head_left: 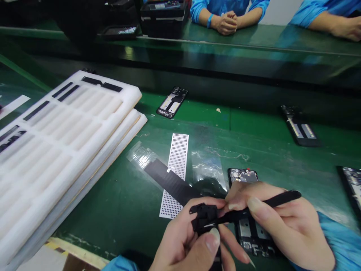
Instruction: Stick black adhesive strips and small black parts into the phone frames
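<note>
At the bottom center of the frame, the left hand (180,241) is holding a small black plastic part (205,218); its grip is closing around the part, with the thumb pressing on the near side and the fingers wrapping behind it. Just to the right, the right hand (282,226) is pinching black tweezers (265,206) between thumb and forefinger, its grip closing tightly on them, and the tips are meeting the black part. Both hands are hovering just above an opened phone body (248,226) that is lying on the green surface (113,203) at the lower right, partly hidden beneath them.

Left of the hands, a white perforated strip (177,165) is lying on the surface with a black strip (169,182) crossing it diagonally, and a clear film piece (208,167) is sitting just beside them. A stack of white foam trays (70,131) is filling the left side of the frame, with dark thin pieces resting in some slots.

Farther up, another phone frame (172,102) is lying at upper center, and one more (300,126) is lying at the right, with a further one (352,184) cutting off at the right edge. Across the top, another person's clasped hands (227,22) are resting on the far side, and a second person's arm (335,24) is resting at the upper right. Black boxes (163,15) are sitting at the top center.
</note>
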### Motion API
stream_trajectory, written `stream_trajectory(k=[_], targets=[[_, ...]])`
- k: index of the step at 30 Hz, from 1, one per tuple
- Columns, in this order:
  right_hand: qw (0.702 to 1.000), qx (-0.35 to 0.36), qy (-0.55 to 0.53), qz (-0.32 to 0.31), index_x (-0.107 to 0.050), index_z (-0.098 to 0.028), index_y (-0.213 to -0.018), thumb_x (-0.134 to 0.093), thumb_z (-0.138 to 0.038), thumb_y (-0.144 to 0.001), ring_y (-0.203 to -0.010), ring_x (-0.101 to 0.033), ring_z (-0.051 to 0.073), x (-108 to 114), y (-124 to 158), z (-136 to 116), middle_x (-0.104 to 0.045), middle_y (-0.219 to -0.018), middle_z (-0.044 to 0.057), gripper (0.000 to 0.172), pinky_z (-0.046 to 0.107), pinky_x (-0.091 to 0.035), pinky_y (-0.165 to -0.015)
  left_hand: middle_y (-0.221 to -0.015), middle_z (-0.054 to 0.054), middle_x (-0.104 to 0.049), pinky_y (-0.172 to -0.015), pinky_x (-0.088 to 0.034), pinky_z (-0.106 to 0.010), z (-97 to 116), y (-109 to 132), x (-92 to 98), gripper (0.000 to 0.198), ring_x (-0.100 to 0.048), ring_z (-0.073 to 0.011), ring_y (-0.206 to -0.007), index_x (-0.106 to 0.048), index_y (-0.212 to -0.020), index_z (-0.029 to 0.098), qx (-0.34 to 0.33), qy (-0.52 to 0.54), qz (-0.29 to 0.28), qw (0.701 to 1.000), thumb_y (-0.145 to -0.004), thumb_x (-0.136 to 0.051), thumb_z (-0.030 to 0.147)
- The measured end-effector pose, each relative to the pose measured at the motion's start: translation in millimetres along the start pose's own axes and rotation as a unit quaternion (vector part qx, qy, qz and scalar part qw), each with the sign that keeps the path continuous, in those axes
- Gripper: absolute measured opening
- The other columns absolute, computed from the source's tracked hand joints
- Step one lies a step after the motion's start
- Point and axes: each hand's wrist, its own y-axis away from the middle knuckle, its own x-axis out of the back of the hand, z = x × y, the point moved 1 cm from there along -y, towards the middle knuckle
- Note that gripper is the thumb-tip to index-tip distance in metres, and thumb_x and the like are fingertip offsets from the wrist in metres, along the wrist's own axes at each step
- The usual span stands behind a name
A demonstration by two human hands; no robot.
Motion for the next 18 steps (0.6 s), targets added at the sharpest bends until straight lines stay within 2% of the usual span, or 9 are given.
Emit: stream_trajectory(k=[4,8,12,14,18], targets=[[1.0,0.002,-0.023,-0.021,-0.071,-0.027,-0.101,-0.052,-0.028,-0.103,-0.077,-0.073,0.014,-0.9,2.2,1.6,-0.076,-0.084,0.001,0.02,0.02,-0.061,-0.072,-0.097,-0.01,-0.074,-0.065,-0.045,-0.026,-1.1,1.1,-0.2,0.031,-0.066,-0.0122,-0.072,-0.055,-0.13,0.023,0.001,-0.017,0.002,1.0,-0.1,-0.059,0.033],[0.996,0.042,-0.051,-0.056,-0.07,-0.028,-0.111,-0.05,-0.025,-0.103,-0.079,-0.071,0.019,1.2,4.9,7.3,-0.076,-0.088,0.004,0.022,0.032,-0.06,-0.071,-0.102,-0.012,-0.072,-0.068,-0.044,-0.029,-3.2,5.2,0.1,0.036,-0.067,-0.0133,-0.072,-0.052,-0.134,0.022,-0.029,-0.063,0.017,0.997,-0.101,-0.056,0.035],[0.993,0.065,-0.054,-0.083,-0.069,-0.029,-0.119,-0.051,-0.025,-0.102,-0.081,-0.071,0.022,4.9,6.2,11.1,-0.076,-0.092,0.007,0.025,0.038,-0.059,-0.072,-0.109,-0.011,-0.071,-0.063,-0.04,-0.025,-3.2,11.1,1.4,0.036,-0.067,-0.0129,-0.076,-0.052,-0.138,0.026,-0.032,-0.056,0.025,0.998,-0.103,-0.053,0.033],[0.992,0.076,-0.044,-0.093,-0.068,-0.029,-0.121,-0.051,-0.024,-0.101,-0.081,-0.071,0.023,5.1,6.0,11.2,-0.076,-0.09,0.007,0.026,0.038,-0.058,-0.072,-0.107,-0.01,-0.071,-0.061,-0.039,-0.023,-3.8,12.5,2.2,0.035,-0.066,-0.0114,-0.074,-0.052,-0.139,0.028,-0.023,-0.04,0.026,0.999,-0.104,-0.051,0.031],[0.99,0.087,-0.036,-0.107,-0.067,-0.028,-0.124,-0.05,-0.022,-0.101,-0.08,-0.072,0.023,4.4,6.3,10.1,-0.076,-0.091,0.007,0.028,0.039,-0.059,-0.072,-0.091,-0.007,-0.071,-0.066,-0.046,-0.027,-9.3,9.3,3.3,0.038,-0.064,-0.011,-0.066,-0.052,-0.14,0.024,-0.036,-0.05,0.017,0.998,-0.104,-0.049,0.034]])
